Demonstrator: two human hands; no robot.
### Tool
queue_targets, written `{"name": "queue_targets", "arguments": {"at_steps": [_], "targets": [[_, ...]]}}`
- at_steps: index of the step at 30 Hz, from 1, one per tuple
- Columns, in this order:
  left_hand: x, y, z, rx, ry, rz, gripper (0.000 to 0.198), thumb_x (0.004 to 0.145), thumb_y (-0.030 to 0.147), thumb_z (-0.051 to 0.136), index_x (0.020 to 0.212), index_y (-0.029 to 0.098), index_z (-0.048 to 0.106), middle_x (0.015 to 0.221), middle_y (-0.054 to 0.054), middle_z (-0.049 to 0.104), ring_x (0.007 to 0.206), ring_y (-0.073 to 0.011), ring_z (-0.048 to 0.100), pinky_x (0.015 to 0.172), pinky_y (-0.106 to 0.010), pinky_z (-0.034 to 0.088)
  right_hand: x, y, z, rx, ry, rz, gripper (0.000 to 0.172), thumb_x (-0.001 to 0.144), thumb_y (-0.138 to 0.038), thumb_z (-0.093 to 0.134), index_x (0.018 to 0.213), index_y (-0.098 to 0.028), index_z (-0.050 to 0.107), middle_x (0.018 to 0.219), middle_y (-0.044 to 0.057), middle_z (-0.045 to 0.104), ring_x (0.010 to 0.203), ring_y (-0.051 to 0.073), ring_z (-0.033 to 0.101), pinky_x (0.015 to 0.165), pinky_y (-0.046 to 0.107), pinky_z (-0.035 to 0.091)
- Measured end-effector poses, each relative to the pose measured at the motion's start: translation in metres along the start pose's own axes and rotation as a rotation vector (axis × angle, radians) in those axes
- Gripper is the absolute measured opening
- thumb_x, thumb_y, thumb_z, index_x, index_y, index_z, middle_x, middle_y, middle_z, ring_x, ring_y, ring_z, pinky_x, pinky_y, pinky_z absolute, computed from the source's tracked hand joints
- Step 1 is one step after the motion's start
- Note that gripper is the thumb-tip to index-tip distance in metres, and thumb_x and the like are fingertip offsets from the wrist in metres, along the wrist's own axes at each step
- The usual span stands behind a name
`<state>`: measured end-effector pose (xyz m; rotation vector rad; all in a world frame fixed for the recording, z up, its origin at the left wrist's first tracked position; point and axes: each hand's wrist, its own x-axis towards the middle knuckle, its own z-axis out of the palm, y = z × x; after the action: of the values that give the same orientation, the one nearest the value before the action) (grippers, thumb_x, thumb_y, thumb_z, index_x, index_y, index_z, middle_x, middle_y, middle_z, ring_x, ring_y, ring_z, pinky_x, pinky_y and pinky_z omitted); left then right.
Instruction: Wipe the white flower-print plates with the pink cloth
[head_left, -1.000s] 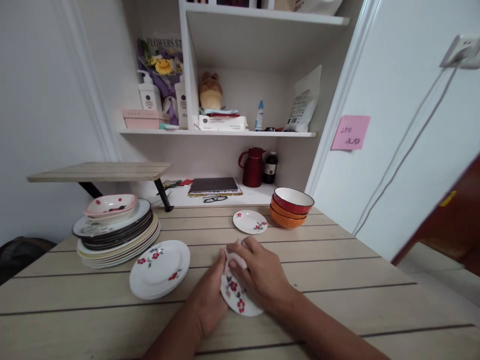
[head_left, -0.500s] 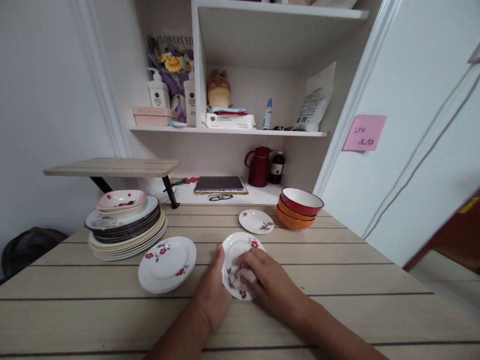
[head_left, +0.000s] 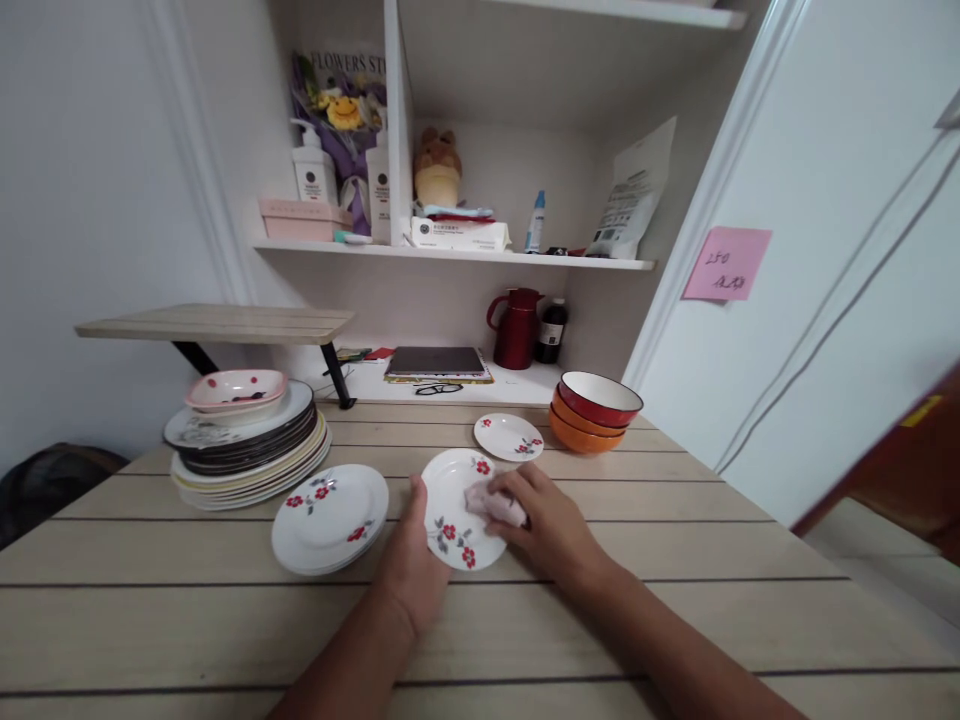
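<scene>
Left hand (head_left: 414, 568) grips the left rim of a red-flowered plate (head_left: 448, 485), which is between the two hands, while the right hand (head_left: 546, 522) clasps a crumpled pale cloth (head_left: 501, 506) against its face. Left of that plate, a stack of matching plates (head_left: 330, 522) sits on the counter (head_left: 637, 640); beyond that plate, rightward, stand nested bowls (head_left: 589, 422).

A single head-worn camera looks forward and down from above the near side of the tabletop (head_left: 637, 650), with the forearms (head_left: 360, 650) reaching in from the bottom edge. The left hand (head_left: 415, 575) and right hand (head_left: 551, 520) are close to it, low and near the middle of the view, while the shelf unit (head_left: 525, 259) stands farther off, facing it, and a wall (head_left: 825, 180) slants along the right
</scene>
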<state>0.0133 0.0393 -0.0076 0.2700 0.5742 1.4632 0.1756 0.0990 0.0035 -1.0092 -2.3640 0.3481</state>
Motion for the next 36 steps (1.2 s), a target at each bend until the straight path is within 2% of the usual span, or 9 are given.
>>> {"name": "queue_targets", "arguments": {"at_steps": [3,8,12,15,21,27,30,33,36], "targets": [[0.002,0.007,-0.006,-0.005,-0.027,0.025,0.060,0.091,0.053,0.041,0.133,0.011,0.051,0.116,-0.017,0.067,0.106,-0.0281,0.063,0.094,-0.042,0.047,-0.007,-0.012,0.007,0.028,-0.120,-0.099,0.024,0.082,-0.028,0.064,0.106,-0.028,0.062,0.103,0.003,0.055,0.093,0.018,0.055,0.078,0.029,0.045],[-0.002,0.008,-0.003,0.029,-0.067,-0.130,0.060,0.089,0.052,0.045,0.128,0.007,0.055,0.111,-0.018,0.069,0.103,-0.0287,0.065,0.093,-0.040,0.047,-0.009,-0.028,0.013,0.027,-0.140,-0.177,0.023,0.092,-0.031,0.049,0.108,-0.031,0.065,0.100,0.004,0.056,0.091,0.017,0.055,0.077,0.027,0.045],[-0.003,-0.002,0.002,0.033,-0.110,-0.176,0.055,0.089,0.048,0.048,0.128,0.009,0.054,0.112,-0.016,0.069,0.106,-0.0275,0.064,0.098,-0.040,0.044,-0.001,-0.024,0.010,-0.003,0.030,-0.053,0.025,0.092,-0.039,0.048,0.110,-0.035,0.065,0.099,0.003,0.056,0.084,0.016,0.057,0.072,0.025,0.044],[-0.002,-0.010,0.005,0.007,-0.112,-0.149,0.054,0.089,0.045,0.050,0.132,0.012,0.051,0.116,-0.015,0.068,0.111,-0.0268,0.062,0.102,-0.040,0.041,0.003,-0.010,0.006,-0.103,0.136,0.073,0.027,0.090,-0.031,0.050,0.114,-0.036,0.062,0.101,0.002,0.056,0.078,0.014,0.058,0.065,0.024,0.042],[-0.001,-0.009,0.003,-0.010,-0.142,-0.162,0.058,0.088,0.049,0.050,0.133,0.013,0.050,0.120,-0.015,0.065,0.113,-0.0280,0.060,0.102,-0.042,0.040,0.000,0.008,0.008,-0.144,0.127,0.116,0.049,0.081,-0.009,0.050,0.120,-0.037,0.059,0.109,0.002,0.054,0.077,0.014,0.058,0.064,0.024,0.043],[-0.004,-0.009,0.005,0.031,-0.195,-0.187,0.056,0.087,0.050,0.051,0.130,0.014,0.053,0.119,-0.014,0.066,0.113,-0.0270,0.060,0.101,-0.040,0.040,0.006,-0.012,0.017,0.036,0.190,0.110,0.019,0.086,-0.022,0.052,0.100,-0.029,0.063,0.104,0.003,0.052,0.081,0.016,0.058,0.073,0.028,0.046],[-0.005,-0.009,0.005,0.039,-0.203,-0.170,0.056,0.087,0.054,0.048,0.126,0.015,0.056,0.114,-0.013,0.068,0.109,-0.0256,0.062,0.096,-0.037,0.043,0.005,-0.027,0.018,0.100,0.132,0.020,0.015,0.086,-0.025,0.054,0.099,-0.026,0.061,0.103,0.004,0.051,0.087,0.017,0.056,0.077,0.029,0.046],[-0.005,-0.007,0.002,0.095,-0.183,-0.177,0.060,0.085,0.061,0.046,0.120,0.015,0.060,0.106,-0.013,0.071,0.097,-0.0246,0.067,0.079,-0.032,0.050,-0.001,-0.040,0.011,0.134,-0.016,-0.133,0.021,0.085,-0.027,0.058,0.106,-0.026,0.060,0.103,0.005,0.052,0.094,0.019,0.053,0.083,0.032,0.045],[-0.007,-0.003,0.000,0.158,-0.119,-0.221,0.068,0.082,0.068,0.043,0.115,0.012,0.063,0.100,-0.015,0.072,0.089,-0.0257,0.068,0.064,-0.029,0.049,-0.009,-0.046,-0.002,0.165,-0.174,-0.262,0.023,0.085,-0.025,0.059,0.108,-0.027,0.061,0.107,0.005,0.053,0.100,0.020,0.050,0.088,0.034,0.043]]}}
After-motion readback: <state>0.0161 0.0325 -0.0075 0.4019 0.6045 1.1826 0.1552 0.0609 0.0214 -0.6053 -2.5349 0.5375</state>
